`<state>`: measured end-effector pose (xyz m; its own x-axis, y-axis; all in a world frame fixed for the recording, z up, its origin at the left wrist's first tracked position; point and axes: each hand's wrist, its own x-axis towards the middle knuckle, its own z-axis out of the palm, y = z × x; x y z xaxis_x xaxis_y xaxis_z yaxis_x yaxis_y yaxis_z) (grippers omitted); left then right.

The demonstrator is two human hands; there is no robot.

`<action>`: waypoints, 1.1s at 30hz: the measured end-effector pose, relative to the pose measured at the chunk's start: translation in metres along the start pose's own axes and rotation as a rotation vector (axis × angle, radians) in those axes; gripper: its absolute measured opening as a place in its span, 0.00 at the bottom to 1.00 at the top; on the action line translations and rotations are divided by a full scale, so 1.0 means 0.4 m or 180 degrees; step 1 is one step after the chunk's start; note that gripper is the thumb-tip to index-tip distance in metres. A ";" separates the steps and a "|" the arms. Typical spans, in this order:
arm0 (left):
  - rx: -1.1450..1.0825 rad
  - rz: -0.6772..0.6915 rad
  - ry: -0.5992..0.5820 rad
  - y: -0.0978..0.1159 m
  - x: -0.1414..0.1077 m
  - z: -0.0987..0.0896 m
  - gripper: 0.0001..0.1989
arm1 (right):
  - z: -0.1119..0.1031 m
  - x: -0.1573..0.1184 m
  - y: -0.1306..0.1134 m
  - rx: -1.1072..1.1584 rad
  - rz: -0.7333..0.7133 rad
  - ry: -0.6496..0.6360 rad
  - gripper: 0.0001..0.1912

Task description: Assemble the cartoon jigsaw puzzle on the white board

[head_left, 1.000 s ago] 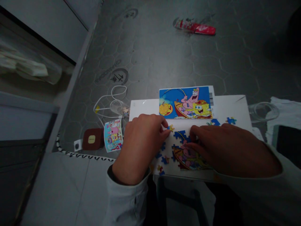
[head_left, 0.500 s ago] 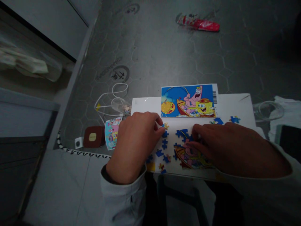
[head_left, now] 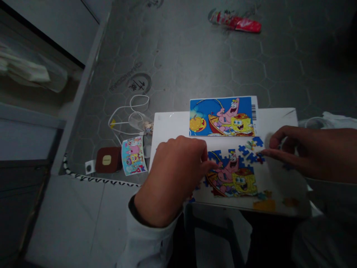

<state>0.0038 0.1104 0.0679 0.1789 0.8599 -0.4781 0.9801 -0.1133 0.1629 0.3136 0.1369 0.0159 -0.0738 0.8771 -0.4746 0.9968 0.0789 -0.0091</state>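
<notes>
A partly joined jigsaw puzzle [head_left: 231, 175] lies on a white board, showing a pink starfish and a yellow sponge figure in a boat. My left hand [head_left: 178, 171] is over its left edge, fingers curled and thumb tip at the picture; whatever is between them is hidden. My right hand [head_left: 312, 152] is at the right, thumb and forefinger apart, its thumb tip beside a cluster of loose puzzle pieces [head_left: 251, 150]. Behind the puzzle lies the printed reference picture [head_left: 223, 117], with the same scene.
The white board [head_left: 171, 124] has a yellow patch near its front edge. Left of it are a cartoon card [head_left: 134, 155], a brown box [head_left: 108, 160], a white cable [head_left: 119, 108] and a clear bag of pieces [head_left: 146, 126]. A red packet [head_left: 248, 26] lies on the floor.
My left hand has moved right, from the loose pieces to the puzzle's left edge. My right hand has moved right, off the puzzle, uncovering the starfish and sponge figures, and its fingers have parted.
</notes>
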 end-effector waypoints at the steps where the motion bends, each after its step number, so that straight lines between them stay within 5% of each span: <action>1: 0.0045 0.0062 -0.0083 0.006 -0.002 0.004 0.15 | 0.005 0.003 0.014 0.0049 0.0012 -0.0031 0.40; 15: 0.0150 -0.0024 -0.0496 -0.003 0.019 0.019 0.08 | -0.026 -0.013 -0.011 0.0097 0.0153 -0.0414 0.26; 24: 0.0172 -0.0029 -0.0486 -0.005 0.019 0.017 0.06 | -0.050 -0.017 -0.075 0.0040 0.0118 -0.0717 0.14; 33: 0.0191 0.0059 -0.0342 -0.013 0.013 0.023 0.07 | -0.043 -0.014 -0.105 -0.0057 -0.0046 -0.0678 0.13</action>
<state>0.0003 0.1108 0.0567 0.2019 0.7994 -0.5659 0.9794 -0.1609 0.1221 0.2719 0.1368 0.0338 -0.0782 0.7560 -0.6499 0.9949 0.1008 -0.0025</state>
